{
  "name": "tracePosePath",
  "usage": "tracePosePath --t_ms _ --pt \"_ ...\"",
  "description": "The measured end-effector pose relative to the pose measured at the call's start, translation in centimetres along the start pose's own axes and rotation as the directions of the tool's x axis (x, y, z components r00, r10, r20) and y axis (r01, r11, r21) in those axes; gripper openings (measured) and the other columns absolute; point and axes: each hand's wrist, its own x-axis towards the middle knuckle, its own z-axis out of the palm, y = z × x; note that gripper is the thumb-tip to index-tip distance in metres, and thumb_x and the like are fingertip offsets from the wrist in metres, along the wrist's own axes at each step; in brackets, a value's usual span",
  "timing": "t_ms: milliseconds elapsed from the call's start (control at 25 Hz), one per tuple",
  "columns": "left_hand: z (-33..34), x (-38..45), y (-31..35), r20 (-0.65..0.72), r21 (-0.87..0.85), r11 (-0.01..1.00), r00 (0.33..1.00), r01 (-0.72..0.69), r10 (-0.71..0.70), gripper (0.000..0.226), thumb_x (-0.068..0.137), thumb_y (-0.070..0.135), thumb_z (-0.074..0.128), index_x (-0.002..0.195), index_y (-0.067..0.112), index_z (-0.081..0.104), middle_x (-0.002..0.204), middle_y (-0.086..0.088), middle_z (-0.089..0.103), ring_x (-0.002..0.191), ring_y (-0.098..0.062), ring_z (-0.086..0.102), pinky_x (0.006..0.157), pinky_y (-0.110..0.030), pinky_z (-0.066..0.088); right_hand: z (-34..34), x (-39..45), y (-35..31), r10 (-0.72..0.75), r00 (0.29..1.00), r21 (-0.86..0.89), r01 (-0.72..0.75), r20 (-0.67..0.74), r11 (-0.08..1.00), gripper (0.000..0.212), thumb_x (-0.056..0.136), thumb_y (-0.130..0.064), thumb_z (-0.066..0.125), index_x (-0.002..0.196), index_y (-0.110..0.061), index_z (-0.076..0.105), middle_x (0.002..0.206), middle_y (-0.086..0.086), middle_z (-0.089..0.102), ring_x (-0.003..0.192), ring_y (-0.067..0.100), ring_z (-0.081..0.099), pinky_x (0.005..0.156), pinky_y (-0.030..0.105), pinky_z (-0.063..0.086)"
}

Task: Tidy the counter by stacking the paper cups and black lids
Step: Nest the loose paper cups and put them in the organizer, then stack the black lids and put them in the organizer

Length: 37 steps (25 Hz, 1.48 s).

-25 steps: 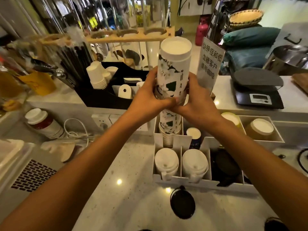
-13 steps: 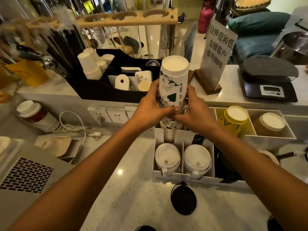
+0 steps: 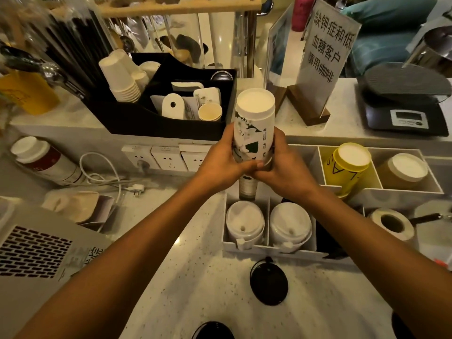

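Note:
A tall upside-down stack of white printed paper cups (image 3: 254, 123) stands in the back-left slot of the white organiser (image 3: 247, 249). My left hand (image 3: 223, 162) and my right hand (image 3: 285, 167) both grip its lower part, fingers meeting at the front. A black lid (image 3: 268, 282) lies on the counter just in front of the organiser. Another black lid (image 3: 212, 332) shows at the bottom edge, and a third dark one (image 3: 401, 325) at the bottom right. Two stacks of white lids (image 3: 244, 222) (image 3: 289, 225) fill the organiser's front slots.
A black caddy (image 3: 137, 123) with small white cups sits on the raised ledge behind. A sign (image 3: 322, 57) and a scale (image 3: 403, 104) stand to the right. A yellow cup stack (image 3: 347, 167) and a brown one (image 3: 401, 172) fill a white tray. Tape roll (image 3: 392, 223), cable (image 3: 102, 174).
The cup stack has sunk lower into the organiser slot, with both hands following it down. The view has tilted down towards the counter.

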Motion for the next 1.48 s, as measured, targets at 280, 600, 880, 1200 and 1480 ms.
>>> tracePosePath --t_ms 280,600,880,1200,1480 --pt "0.2 0.0 -0.4 0.003 -0.004 1.0 1.0 0.02 -0.02 0.088 0.079 0.019 0.082 0.148 0.029 0.029 0.145 0.005 0.051 0.119 -0.001 0.042 0.076 -0.007 0.043 0.0 -0.2 -0.3 0.012 1.0 -0.04 -0.012 0.001 0.999 0.091 0.077 -0.03 0.082 0.147 -0.028 0.024 0.148 0.0 0.047 0.134 0.028 0.048 0.099 0.045 0.05" --pt "0.5 -1.0 1.8 -0.024 0.224 0.957 0.982 0.186 -0.185 0.071 0.083 0.041 0.076 0.141 0.02 0.041 0.139 -0.004 0.059 0.126 -0.026 0.057 0.09 -0.037 0.053 -0.5 -1.0 -2.8 0.139 0.988 0.102 -0.145 0.062 0.984 0.092 0.079 -0.01 0.079 0.15 -0.024 0.022 0.151 0.005 0.043 0.14 0.029 0.04 0.106 0.05 0.046" --pt "0.1 -5.2 5.4 -0.214 0.666 0.694 0.961 0.274 -0.174 0.095 0.085 0.08 0.037 0.145 0.008 0.034 0.14 -0.018 0.053 0.123 -0.037 0.056 0.092 -0.05 0.051 -2.3 -4.4 -6.2 0.119 0.985 -0.071 -0.128 -0.122 0.989 0.098 0.082 -0.041 0.076 0.155 -0.02 0.013 0.157 0.011 0.032 0.143 0.03 0.033 0.11 0.047 0.037" --pt "-1.9 -15.2 7.1 -0.119 0.813 0.582 0.986 0.031 0.114 0.083 0.093 0.069 0.036 0.154 0.015 0.02 0.158 -0.012 0.034 0.143 -0.031 0.037 0.107 -0.048 0.043 -4.5 -13.1 -7.5 -0.03 0.964 -0.346 -0.065 -0.265 0.936 0.093 0.084 -0.046 0.07 0.155 -0.021 0.015 0.158 0.009 0.03 0.145 0.029 0.027 0.114 0.05 0.036" --pt "-0.8 -23.9 4.8 -0.022 0.848 0.525 0.984 -0.075 0.176 0.083 0.093 0.071 0.025 0.157 0.021 0.008 0.165 -0.01 0.018 0.152 -0.029 0.018 0.12 -0.045 0.019 -1.9 -22.0 -6.8 -0.054 0.936 -0.404 -0.099 -0.349 0.909 0.084 0.084 -0.051 0.068 0.153 -0.028 0.025 0.157 0.009 0.032 0.145 0.032 0.027 0.114 0.051 0.036"
